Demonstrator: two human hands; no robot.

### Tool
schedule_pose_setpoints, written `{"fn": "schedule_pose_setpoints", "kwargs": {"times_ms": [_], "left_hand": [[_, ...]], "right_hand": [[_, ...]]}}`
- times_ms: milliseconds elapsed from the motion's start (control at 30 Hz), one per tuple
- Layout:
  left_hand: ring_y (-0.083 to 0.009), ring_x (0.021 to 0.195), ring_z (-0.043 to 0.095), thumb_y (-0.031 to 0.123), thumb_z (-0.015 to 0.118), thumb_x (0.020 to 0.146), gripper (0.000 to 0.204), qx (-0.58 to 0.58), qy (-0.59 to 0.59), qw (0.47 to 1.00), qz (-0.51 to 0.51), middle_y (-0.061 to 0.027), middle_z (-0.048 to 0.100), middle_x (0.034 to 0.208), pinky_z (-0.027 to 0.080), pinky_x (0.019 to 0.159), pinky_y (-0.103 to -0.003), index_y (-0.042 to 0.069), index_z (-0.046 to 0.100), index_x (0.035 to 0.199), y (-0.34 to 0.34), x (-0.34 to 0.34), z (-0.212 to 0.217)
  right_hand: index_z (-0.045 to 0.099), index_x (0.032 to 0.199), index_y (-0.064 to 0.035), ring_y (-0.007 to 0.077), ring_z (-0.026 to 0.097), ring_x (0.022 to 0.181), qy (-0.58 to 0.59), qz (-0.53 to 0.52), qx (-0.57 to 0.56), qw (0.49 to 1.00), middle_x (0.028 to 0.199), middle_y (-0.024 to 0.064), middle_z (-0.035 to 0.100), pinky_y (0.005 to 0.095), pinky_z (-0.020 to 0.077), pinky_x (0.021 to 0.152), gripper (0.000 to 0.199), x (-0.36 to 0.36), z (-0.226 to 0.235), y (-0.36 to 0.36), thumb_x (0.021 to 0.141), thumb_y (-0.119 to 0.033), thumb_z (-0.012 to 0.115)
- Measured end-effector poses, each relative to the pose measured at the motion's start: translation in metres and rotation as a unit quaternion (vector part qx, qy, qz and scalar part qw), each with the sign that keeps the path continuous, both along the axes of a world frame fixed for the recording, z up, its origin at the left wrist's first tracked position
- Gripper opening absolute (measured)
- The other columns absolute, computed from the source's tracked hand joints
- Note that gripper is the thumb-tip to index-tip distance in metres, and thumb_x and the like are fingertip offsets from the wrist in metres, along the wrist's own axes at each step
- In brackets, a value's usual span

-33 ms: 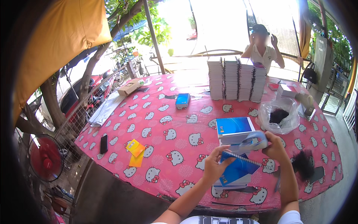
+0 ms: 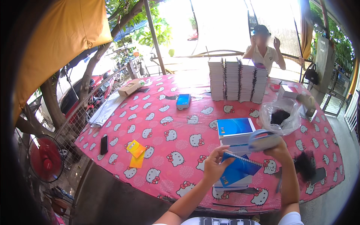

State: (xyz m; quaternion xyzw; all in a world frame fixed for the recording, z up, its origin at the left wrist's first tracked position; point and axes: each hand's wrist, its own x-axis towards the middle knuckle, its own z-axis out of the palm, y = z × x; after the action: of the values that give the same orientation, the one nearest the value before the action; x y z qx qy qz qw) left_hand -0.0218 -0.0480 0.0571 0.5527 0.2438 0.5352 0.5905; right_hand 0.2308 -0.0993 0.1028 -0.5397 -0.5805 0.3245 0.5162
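Observation:
My left hand (image 2: 214, 166) holds the edge of a blue spiral-bound notebook (image 2: 240, 171), tilted up on a short pile at the table's near edge. Just to the right and a little higher, my right hand (image 2: 278, 149) grips a pale blue-grey hand tool (image 2: 262, 139) above the notebook. Behind them lies a second low stack of blue-covered notebooks (image 2: 234, 129). All of this rests on a table with a pink cartoon-cat cloth (image 2: 168, 131).
Tall stacks of notebooks (image 2: 238, 79) stand at the back, with a person (image 2: 263, 50) behind them. A clear plastic bag (image 2: 282, 117) holds dark items; more dark pieces (image 2: 305, 165) lie right. A small blue box (image 2: 183, 101), yellow notes (image 2: 135, 153), a black phone (image 2: 104, 144) and a red fan (image 2: 45, 159) sit left.

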Motion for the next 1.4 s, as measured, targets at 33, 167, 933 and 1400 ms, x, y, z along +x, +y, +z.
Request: {"fn": "schedule_pose_setpoints", "kwargs": {"times_ms": [33,167,933,1400], "left_hand": [[-0.0125,0.090,0.064,-0.003,0.071,0.082,0.027,-0.033,-0.043,0.999,-0.007,-0.0075,0.066,0.105,0.054,0.081,-0.026,0.002,0.065,0.108,0.001,-0.001,0.000],[-0.0097,0.084,0.063,-0.001,0.066,0.087,0.027,-0.101,-0.080,0.988,-0.089,-0.0052,0.068,0.097,0.052,0.074,-0.024,0.000,0.065,0.114,0.017,-0.010,-0.014],[-0.0117,0.084,0.065,0.002,0.064,0.090,0.020,-0.196,-0.095,0.967,-0.133,-0.0075,0.069,0.096,0.054,0.074,-0.024,0.000,0.067,0.109,0.019,-0.020,-0.016],[-0.0101,0.085,0.062,0.005,0.064,0.091,0.012,-0.194,-0.144,0.965,-0.101,-0.0048,0.067,0.093,0.050,0.076,-0.023,0.002,0.063,0.102,0.005,-0.009,-0.016]], "right_hand": [[0.058,0.105,-0.0008,0.0130,0.064,0.077,-0.088,-0.017,-0.002,0.996,0.084,0.0046,0.066,0.0274,0.0504,0.068,0.045,-0.001,0.003,0.002,0.062,0.002,0.069],[0.060,0.099,-0.0044,0.0242,0.067,0.072,-0.279,-0.100,0.041,0.954,0.083,0.0035,0.067,0.0323,0.0503,0.066,0.043,-0.007,-0.007,0.014,0.059,0.000,0.074],[0.058,0.092,-0.0015,0.0270,0.065,0.072,-0.149,-0.201,0.195,0.948,0.081,0.0146,0.064,0.0325,0.0493,0.065,0.028,-0.011,-0.016,-0.002,0.067,-0.003,0.070],[0.065,0.090,-0.0024,0.0326,0.063,0.087,-0.303,-0.356,-0.053,0.883,0.093,0.0141,0.065,0.0405,0.0488,0.077,0.026,0.023,-0.045,-0.041,0.071,-0.016,0.076]]}}
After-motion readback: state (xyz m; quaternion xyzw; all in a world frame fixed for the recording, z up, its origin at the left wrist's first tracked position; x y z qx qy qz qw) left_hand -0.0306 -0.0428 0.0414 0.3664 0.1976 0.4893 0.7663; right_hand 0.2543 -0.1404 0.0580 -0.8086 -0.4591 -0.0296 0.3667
